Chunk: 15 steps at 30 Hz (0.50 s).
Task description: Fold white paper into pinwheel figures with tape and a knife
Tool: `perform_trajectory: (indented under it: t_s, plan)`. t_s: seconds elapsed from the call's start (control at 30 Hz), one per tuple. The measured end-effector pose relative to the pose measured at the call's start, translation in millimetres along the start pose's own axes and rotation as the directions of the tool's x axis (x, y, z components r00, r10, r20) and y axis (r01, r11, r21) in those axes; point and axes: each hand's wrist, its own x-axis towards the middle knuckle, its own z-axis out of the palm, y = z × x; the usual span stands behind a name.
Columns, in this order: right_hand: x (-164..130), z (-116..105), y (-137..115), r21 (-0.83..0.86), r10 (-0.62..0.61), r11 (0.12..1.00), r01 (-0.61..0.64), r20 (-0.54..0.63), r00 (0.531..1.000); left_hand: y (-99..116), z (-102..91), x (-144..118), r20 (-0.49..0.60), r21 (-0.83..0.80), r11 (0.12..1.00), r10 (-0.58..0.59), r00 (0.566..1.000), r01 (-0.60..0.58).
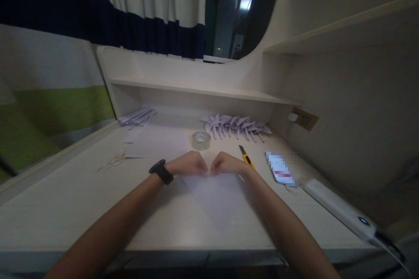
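A pale sheet of paper (214, 200) lies on the desk between my forearms, its lower corner pointing toward me. At its far edge my left hand (190, 163) is closed, fingers curled down on the paper; a dark watch is on that wrist. Facing it, almost touching, my right hand (229, 163) is closed on the same edge. The fingertips of both hands are partly hidden behind the knuckles. Just beyond them stands a roll of clear tape (201, 141). A yellow utility knife (246, 157) lies to the right of my right hand.
Several paper pinwheels (235, 126) lie at the back. More paper sheets (157, 141) and a bundle of paper strips (137, 117) are at the back left, with thin pale strings (113, 160) nearer. On the right are a phone (279, 169) and a long white device (337, 209) with a cable.
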Motion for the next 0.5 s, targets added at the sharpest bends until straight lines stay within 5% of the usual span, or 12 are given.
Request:
perform_trajectory:
  t_s: [0.13, 0.5]
  plan:
    - [0, 0, 0, -0.014, 0.016, 1.0, -0.016, 0.021, 1.0, -8, 5.9, 1, 0.06, 0.033, 0.999, -0.036, 0.998, 0.034]
    - [-23, -32, -1, 0.117, 0.238, 0.96, -0.254, 0.133, 0.962, -21, -25.4, -16, 0.088, -0.106, 0.961, -0.247, 0.965, 0.256]
